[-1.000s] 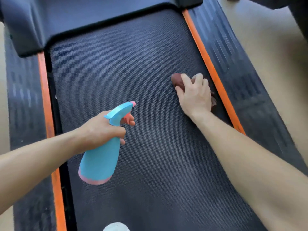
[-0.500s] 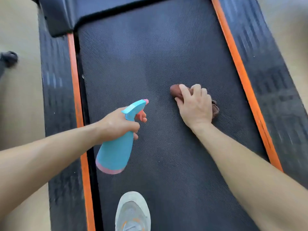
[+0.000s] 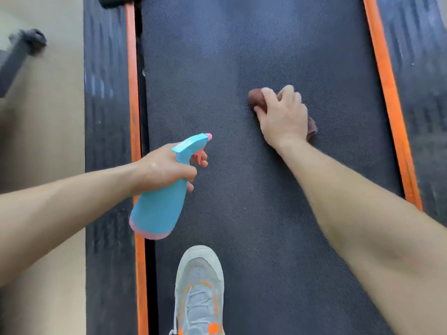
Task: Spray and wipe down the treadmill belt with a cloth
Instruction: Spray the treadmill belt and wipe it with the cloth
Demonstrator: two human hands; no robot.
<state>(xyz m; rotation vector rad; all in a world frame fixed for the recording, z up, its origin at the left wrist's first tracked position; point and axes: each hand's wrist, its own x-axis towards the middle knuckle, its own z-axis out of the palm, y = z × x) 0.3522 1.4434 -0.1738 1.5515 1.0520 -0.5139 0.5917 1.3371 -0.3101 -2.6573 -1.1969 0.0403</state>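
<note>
Belt (image 3: 242,56) runs down centre, side rail (image 3: 106,117) on left, another rail (image 3: 420,68) on right. Right hand (image 3: 281,117) on cloth (image 3: 255,97), pressed onto belt right of centre. Left hand (image 3: 167,168) holds bottle (image 3: 159,206) above belt's left edge, nozzle toward cloth. Shoe (image 3: 199,293) on belt, nearest viewer, below bottle. Floor (image 3: 48,141) left of treadmill.

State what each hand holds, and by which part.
The left hand holds the spray bottle by its neck, a finger at the trigger. The right hand presses the bunched cloth onto the belt.
</note>
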